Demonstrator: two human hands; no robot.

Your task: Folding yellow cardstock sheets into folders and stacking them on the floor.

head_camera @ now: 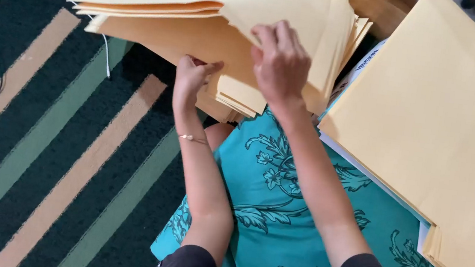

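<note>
I see my left hand [191, 77] tucked under the stack of tan paper sheets [227, 17], fingers curled against its underside, apparently propping it so the layers fan apart. My right hand [281, 60] lies on top, fingers bent over a sheet's edge, pinching it. The stack sits ahead of my knees, above the teal patterned cloth [287, 218]; a second tan pile [443, 128] rests to the right, beside the striped carpet [54, 147].

A thick stack of tan paper sheets [215, 22] lies ahead of the lap, its upper sheets lifted and fanned apart from the lower ones.
</note>
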